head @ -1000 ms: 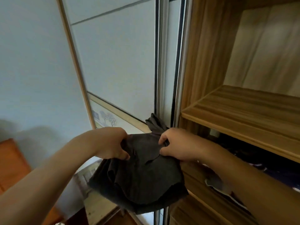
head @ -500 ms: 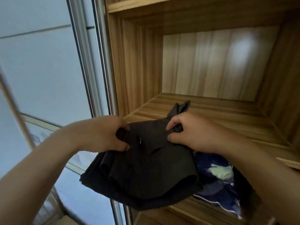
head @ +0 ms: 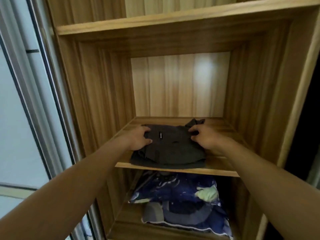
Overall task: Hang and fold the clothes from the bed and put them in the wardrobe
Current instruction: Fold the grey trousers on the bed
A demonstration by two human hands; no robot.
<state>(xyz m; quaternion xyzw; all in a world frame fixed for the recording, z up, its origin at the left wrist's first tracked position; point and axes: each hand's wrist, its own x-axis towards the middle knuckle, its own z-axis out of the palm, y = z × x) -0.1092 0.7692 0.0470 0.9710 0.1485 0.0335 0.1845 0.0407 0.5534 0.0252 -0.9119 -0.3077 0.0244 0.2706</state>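
Observation:
A folded dark grey garment (head: 170, 149) with a small white label lies on the wooden wardrobe shelf (head: 218, 168), its front edge at the shelf's lip. My left hand (head: 138, 139) grips the garment's left side, thumb on top and fingers curled round the fold. My right hand (head: 203, 137) pinches the right side near a loose flap that sticks up at the back. Both forearms reach in from below.
The compartment's side walls (head: 103, 94) and back panel (head: 180, 85) enclose the shelf. Below it, a dark blue patterned bundle of fabric (head: 181, 201) fills the lower compartment. A pale sliding door (head: 22, 104) with a metal frame stands at the left.
Both hands carried the garment from in front of the sliding door up and forward into the wardrobe; it now rests on the shelf instead of hanging in the air.

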